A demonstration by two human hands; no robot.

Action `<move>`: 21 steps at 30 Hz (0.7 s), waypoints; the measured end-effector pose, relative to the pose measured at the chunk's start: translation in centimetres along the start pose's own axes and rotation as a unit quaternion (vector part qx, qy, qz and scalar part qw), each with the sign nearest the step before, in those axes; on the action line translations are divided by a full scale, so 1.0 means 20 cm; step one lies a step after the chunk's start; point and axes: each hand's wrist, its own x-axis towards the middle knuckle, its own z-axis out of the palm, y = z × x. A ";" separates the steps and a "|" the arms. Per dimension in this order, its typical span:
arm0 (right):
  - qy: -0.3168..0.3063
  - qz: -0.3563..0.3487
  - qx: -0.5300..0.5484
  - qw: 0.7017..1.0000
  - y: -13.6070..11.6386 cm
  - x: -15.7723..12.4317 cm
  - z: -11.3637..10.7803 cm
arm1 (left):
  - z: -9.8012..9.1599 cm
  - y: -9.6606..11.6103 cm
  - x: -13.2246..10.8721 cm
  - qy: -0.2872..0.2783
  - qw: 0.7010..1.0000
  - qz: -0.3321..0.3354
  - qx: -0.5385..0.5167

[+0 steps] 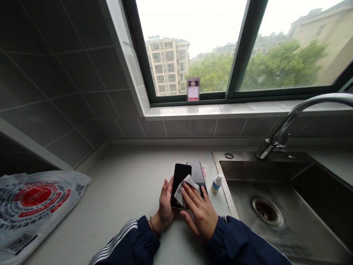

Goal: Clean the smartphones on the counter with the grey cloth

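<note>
A black smartphone [179, 172] is held by its left edge in my left hand [166, 202], its dark screen facing up. Over the lower part of that screen, my right hand [199, 209] presses a light grey cloth [179, 192] with its fingers laid across it. The cloth is bunched and hides part of the screen. Just behind and to the right lies a second phone [196, 169], partly covered by the cloth and my fingers. A pinkish object [203, 172] peeks out at its right edge. To the right stands a small white-capped bottle [216, 183].
A steel sink [224, 173] with a curved faucet [286, 121] is set into the white counter [116, 191] on the right. A printed plastic bag [35, 206] lies at the left. Behind runs a window sill [171, 111] under a window.
</note>
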 end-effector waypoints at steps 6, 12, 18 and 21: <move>0.029 0.039 -0.006 0.999 0.00 0.00 0.00 | -0.07 -0.04 -0.01 -0.031 0.998 0.003 0.059; 0.038 0.073 0.000 0.997 0.01 0.01 0.00 | -0.10 -0.05 -0.01 -0.045 0.993 0.018 0.109; 0.040 0.079 0.003 0.996 0.02 0.02 0.01 | -0.10 -0.06 -0.01 -0.048 0.989 0.035 0.138; 0.042 0.081 0.007 0.996 0.02 0.02 0.02 | -0.11 -0.06 0.00 -0.049 0.989 0.036 0.134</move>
